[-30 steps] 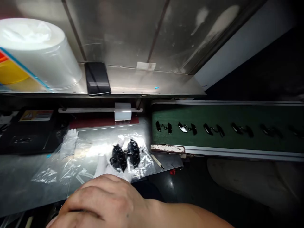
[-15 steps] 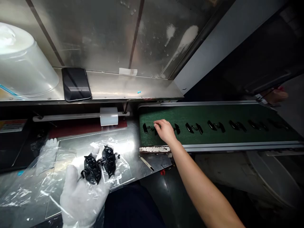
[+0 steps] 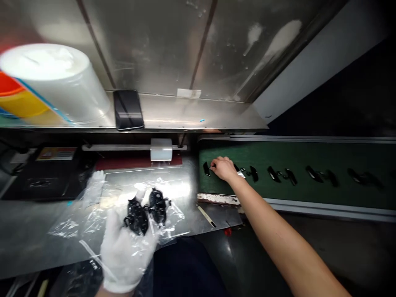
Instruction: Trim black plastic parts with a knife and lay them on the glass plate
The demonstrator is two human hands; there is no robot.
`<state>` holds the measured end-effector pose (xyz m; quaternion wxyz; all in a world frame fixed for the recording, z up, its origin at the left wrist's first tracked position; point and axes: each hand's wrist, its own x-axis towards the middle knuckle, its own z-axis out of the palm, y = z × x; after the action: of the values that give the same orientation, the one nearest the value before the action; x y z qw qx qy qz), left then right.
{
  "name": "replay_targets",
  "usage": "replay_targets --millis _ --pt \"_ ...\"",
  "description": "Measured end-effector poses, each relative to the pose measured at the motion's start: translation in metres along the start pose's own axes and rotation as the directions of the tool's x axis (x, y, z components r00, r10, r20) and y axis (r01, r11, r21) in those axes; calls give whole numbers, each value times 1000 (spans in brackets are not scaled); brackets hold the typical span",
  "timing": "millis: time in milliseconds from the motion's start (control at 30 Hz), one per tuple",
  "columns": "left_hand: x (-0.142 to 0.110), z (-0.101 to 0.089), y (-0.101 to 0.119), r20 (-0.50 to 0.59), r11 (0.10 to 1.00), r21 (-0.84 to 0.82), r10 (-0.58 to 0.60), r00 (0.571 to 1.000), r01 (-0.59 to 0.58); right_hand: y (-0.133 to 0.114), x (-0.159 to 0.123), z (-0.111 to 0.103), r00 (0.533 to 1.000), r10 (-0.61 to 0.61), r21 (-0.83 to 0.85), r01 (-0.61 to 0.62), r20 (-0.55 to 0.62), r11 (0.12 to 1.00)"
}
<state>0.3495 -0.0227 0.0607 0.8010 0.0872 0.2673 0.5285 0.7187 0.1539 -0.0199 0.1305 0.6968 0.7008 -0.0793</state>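
Observation:
My left hand [image 3: 125, 251], in a white glove, is palm up over the bench with its fingers curled around a black two-lobed plastic part [image 3: 137, 216]. Thin clear plastic film [image 3: 77, 214] lies across the glove and spreads over the metal bench. At the near end of the green conveyor belt [image 3: 297, 154], my bare right hand [image 3: 224, 168] pinches a small black plastic part [image 3: 206, 168], which its fingers partly cover. More black paired parts [image 3: 282, 175] lie in a row along the belt to the right.
On the shelf stand a large white plastic roll [image 3: 62, 86] and a black phone [image 3: 127, 110]. Under it a small clear roll [image 3: 161, 149] hangs on a white rod. A white glove [image 3: 94, 187] and a labelled strip [image 3: 206, 216] lie on the bench. The belt has metal side rails [image 3: 324, 208].
The view has turned left, so everything sits further right. My right hand stays at the belt's near end, by the leftmost part. The left hand still holds its black part.

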Motion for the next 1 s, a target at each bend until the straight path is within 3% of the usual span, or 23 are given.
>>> replay_targets --millis 133,300,600,800,1000 --pt "2 16 4 -46 985 -171 -8 999 0 4 7 8 1000 1 -14 -1 10 1000" --pt "-2 26 10 -40 977 -213 -3 999 -5 9 14 18 1000 11 -38 -10 12 999" --pt "-10 27 14 -75 985 -175 -4 997 -10 12 17 24 1000 -4 -76 4 3 997" --pt "-13 24 13 -56 964 -265 2 998 -17 14 20 26 1000 -20 -83 20 -1 996" --pt "-15 22 13 -131 977 -214 -12 991 -17 18 22 30 1000 -28 -89 27 -5 996"
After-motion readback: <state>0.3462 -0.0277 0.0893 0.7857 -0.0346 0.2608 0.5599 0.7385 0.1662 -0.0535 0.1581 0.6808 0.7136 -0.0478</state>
